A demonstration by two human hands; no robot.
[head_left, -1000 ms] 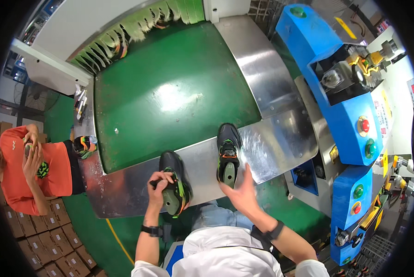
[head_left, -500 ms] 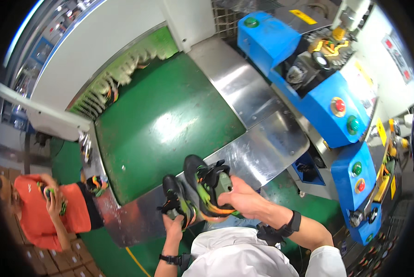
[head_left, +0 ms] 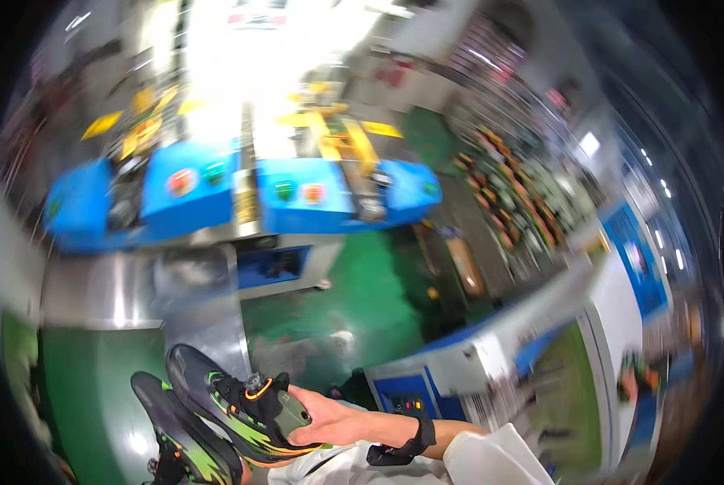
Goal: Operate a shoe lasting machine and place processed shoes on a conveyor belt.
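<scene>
My right hand (head_left: 330, 419) grips a black sneaker (head_left: 231, 404) at its heel, with the thumb and fingers around a grey-green piece there. This sneaker has a green side and an orange-edged sole, and its toe points up and to the left. A matching black-and-green sneaker (head_left: 183, 432) lies close along its left side, in line with it. Only a sliver of my left hand (head_left: 247, 472) shows at the heel end of that second sneaker, low in the picture; its fingers are mostly hidden. Both sneakers are off any surface, in front of my body.
Blue machine housings (head_left: 304, 194) with red and green buttons stand ahead, smeared by motion. A metal ledge (head_left: 107, 291) and green surface (head_left: 95, 388) lie left. Several shoes fill a rack (head_left: 515, 190) at the far right. A white-and-blue machine (head_left: 451, 376) stands nearer right.
My view has swung to the right, from the green conveyor toward the blue machines and the shoe rack. Both sneakers have come along, now lower left. The person in orange is out of view.
</scene>
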